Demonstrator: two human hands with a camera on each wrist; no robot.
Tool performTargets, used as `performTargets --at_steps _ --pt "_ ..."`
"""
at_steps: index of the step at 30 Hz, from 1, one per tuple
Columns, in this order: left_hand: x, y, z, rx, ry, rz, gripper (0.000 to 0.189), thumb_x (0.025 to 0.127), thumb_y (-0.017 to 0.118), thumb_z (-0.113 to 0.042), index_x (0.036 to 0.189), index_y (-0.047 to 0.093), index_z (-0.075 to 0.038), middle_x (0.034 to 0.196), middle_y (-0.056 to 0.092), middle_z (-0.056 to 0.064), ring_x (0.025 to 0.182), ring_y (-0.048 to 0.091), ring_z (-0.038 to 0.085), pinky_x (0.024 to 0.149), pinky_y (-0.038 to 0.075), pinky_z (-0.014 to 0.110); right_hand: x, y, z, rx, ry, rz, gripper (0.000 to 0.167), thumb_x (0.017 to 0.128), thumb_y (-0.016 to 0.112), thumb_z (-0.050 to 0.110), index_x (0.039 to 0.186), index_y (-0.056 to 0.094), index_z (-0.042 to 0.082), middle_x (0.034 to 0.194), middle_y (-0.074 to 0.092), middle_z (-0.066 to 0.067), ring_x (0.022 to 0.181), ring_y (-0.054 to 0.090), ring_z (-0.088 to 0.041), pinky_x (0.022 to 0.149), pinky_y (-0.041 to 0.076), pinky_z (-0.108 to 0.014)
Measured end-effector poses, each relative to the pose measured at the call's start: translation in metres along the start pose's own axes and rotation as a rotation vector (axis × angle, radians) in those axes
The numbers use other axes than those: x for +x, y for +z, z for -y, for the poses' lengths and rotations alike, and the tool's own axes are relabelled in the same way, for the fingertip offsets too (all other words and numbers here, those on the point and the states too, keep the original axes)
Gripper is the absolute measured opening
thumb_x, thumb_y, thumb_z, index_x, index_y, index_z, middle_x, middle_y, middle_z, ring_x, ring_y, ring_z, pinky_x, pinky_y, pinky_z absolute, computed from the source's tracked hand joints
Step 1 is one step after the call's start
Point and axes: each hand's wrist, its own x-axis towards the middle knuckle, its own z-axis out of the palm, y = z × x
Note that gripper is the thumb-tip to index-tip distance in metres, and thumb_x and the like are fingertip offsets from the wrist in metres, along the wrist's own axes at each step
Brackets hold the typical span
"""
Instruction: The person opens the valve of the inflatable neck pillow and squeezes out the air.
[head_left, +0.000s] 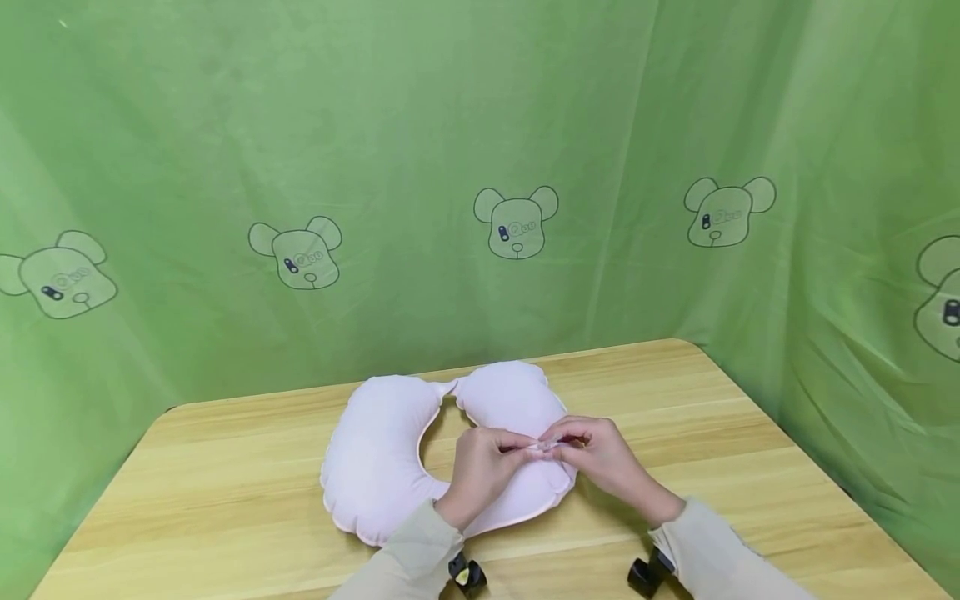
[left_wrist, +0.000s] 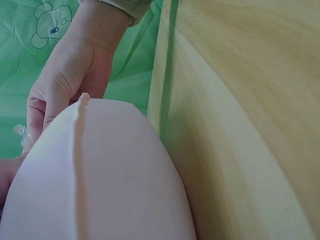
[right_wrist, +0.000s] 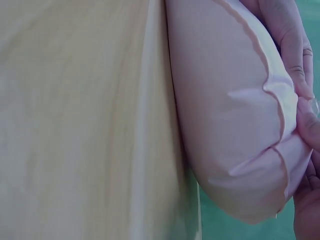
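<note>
The neck pillow is pale pink, the worktop yellowish wood-grain, the sleeves beige; past the far edge I see a green curtain with dark-outlined bear heads.

The clear piece is mostly hidden between the left hand and the right hand — too small for its shape to be made out. In the head view the left sleeve hides part of the near side of the neck pillow, and the table runs off the bottom edge; the right wrist view's right edge crops both hands.
</note>
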Motion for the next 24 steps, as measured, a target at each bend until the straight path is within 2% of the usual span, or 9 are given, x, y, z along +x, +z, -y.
performTargets --at_steps 6,13,24 --pt "-0.002 0.000 0.001 0.014 0.003 -0.013 0.007 0.076 0.078 -0.017 0.081 0.078 -0.013 0.075 0.072 -0.003 0.075 0.068 0.006 0.070 0.050 0.013 0.000 0.002 0.000 0.038 0.047 -0.002 0.011 0.077 0.072 -0.003 0.086 0.073 0.003 0.084 0.071 -0.006 0.078 0.065 -0.009 0.069 0.054 -0.022" --pt "-0.006 0.002 0.006 0.021 -0.004 -0.039 0.006 0.075 0.079 -0.015 0.079 0.078 -0.012 0.073 0.072 -0.003 0.073 0.068 0.005 0.066 0.049 0.011 -0.001 0.004 -0.005 0.084 0.052 0.011 0.010 0.077 0.072 -0.002 0.087 0.070 -0.005 0.083 0.070 -0.013 0.074 0.063 -0.004 0.063 0.054 -0.022" --pt "-0.008 0.005 0.010 -0.003 -0.018 -0.058 0.005 0.074 0.079 -0.014 0.077 0.078 -0.010 0.070 0.072 -0.001 0.068 0.067 0.005 0.061 0.048 0.012 0.000 0.006 -0.006 -0.009 0.120 0.023 0.008 0.077 0.072 -0.001 0.086 0.071 -0.002 0.082 0.070 -0.012 0.073 0.061 -0.003 0.065 0.054 -0.022"
